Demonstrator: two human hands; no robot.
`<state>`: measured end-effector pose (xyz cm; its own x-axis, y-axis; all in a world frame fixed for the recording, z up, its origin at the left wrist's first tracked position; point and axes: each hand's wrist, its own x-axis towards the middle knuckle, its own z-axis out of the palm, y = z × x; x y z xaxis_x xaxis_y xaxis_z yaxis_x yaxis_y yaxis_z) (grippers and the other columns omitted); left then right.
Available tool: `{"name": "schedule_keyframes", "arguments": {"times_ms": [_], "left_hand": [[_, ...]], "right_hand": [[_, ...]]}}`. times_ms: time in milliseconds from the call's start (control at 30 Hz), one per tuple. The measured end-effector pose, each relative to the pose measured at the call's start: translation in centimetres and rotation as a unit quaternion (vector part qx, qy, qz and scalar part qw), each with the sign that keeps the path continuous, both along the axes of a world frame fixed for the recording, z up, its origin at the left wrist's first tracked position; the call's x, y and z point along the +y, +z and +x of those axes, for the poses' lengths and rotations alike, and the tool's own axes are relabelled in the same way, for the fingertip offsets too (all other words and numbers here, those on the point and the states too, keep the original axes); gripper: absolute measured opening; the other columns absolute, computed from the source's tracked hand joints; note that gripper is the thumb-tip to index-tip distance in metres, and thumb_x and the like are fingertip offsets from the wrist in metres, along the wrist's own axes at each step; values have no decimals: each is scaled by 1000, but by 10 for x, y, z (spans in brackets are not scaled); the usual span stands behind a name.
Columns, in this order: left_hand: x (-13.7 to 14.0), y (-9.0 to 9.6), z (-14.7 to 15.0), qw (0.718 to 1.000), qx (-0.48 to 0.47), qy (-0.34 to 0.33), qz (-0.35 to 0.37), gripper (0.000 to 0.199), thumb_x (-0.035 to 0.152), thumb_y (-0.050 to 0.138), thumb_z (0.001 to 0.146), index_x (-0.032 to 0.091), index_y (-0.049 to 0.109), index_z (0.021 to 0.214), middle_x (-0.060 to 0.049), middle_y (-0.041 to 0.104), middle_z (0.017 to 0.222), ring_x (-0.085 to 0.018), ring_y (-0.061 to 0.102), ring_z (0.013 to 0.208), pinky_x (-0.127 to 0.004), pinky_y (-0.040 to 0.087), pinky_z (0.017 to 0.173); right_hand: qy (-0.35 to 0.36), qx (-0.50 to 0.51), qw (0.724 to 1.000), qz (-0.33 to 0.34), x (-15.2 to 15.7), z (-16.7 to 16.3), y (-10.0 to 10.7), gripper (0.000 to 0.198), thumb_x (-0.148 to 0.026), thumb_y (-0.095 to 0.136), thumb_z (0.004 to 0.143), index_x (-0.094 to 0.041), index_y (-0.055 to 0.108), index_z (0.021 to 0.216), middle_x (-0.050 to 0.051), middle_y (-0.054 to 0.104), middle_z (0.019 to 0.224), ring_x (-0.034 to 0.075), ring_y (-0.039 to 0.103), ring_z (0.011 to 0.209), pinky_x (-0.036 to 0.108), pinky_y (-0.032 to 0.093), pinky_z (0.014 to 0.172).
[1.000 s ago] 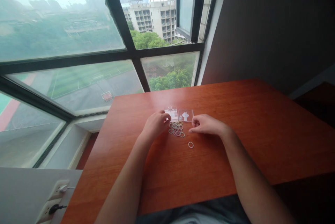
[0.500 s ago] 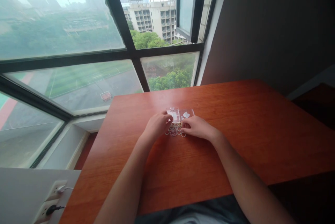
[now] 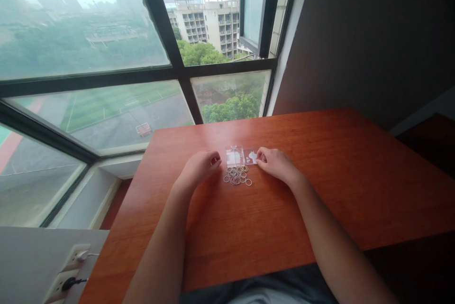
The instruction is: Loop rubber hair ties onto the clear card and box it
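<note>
A small clear plastic box (image 3: pixel 234 157) lies on the table, its transparent lid (image 3: pixel 250 158) folded out to the right with a white pattern on it. In front of the box is a loose cluster of small rings (image 3: pixel 235 175), pale, yellowish and pinkish. My left hand (image 3: pixel 202 167) is just left of the box, apart from it, with fingers loosely curled, a gap at the thumb and nothing visible in them. My right hand (image 3: pixel 275 164) has its thumb and fingertips closed at the right edge of the lid, covering that corner.
The reddish-brown wooden table (image 3: pixel 245 228) extends widely to the right. Dark-framed windows (image 3: pixel 183 72) stand beyond its far edge, with one pane open. Wall sockets (image 3: pixel 69 271) with plugs are at lower left. A dark wall (image 3: pixel 362 43) rises at right.
Both hands have moved away from the rings: the left outward to the left, the right slightly right and up to the lid's edge. The rings and box are now less covered.
</note>
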<state>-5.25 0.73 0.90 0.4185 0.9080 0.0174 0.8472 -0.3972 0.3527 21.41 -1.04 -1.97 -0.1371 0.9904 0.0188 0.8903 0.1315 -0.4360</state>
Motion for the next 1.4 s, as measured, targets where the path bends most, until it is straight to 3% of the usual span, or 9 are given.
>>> {"name": "schedule_keyframes", "arguments": {"times_ms": [133,467,700,967,1200,1400], "left_hand": [[-1,3,-8,995,11,-10,-97,17,29,54,79,20,69,82,-3,68,78,-15,57,64,-23,34,55],[-9,1,17,982,-16,-77,-173,18,24,56,75,21,72,83,-2,69,77,-14,58,65,-22,37,57],[-6,-1,6,986,-6,-55,-157,17,27,57,74,18,70,80,-2,68,75,-14,56,64,-22,35,56],[-11,-4,20,975,-18,-126,-182,17,32,59,73,16,63,70,1,58,63,-11,47,56,-22,29,51],[-9,3,11,987,-42,-61,-141,22,31,55,77,18,69,88,-1,65,71,-13,53,60,-22,34,56],[-11,7,13,983,-45,-81,-159,27,30,51,79,19,72,91,-1,65,70,-13,53,60,-22,35,56]], "right_hand": [[15,-4,1000,18,1,-4,-3,13,-25,53,85,-23,65,84,3,72,85,16,63,78,23,35,64],[35,18,999,34,4,-3,-7,16,-26,52,86,-22,67,85,4,73,87,16,64,81,24,38,70],[47,30,998,41,1,-6,-4,16,-25,51,86,-22,67,85,3,72,86,16,63,79,24,37,68],[70,29,996,38,-1,-12,1,17,-26,52,87,-22,68,89,1,70,78,14,60,69,23,36,64],[96,31,995,8,-4,-14,1,17,-29,56,85,-23,70,90,1,70,77,13,59,68,23,35,61],[129,40,991,-4,-6,-18,0,14,-23,58,82,-24,71,88,-1,70,76,12,60,68,22,35,61]]}}
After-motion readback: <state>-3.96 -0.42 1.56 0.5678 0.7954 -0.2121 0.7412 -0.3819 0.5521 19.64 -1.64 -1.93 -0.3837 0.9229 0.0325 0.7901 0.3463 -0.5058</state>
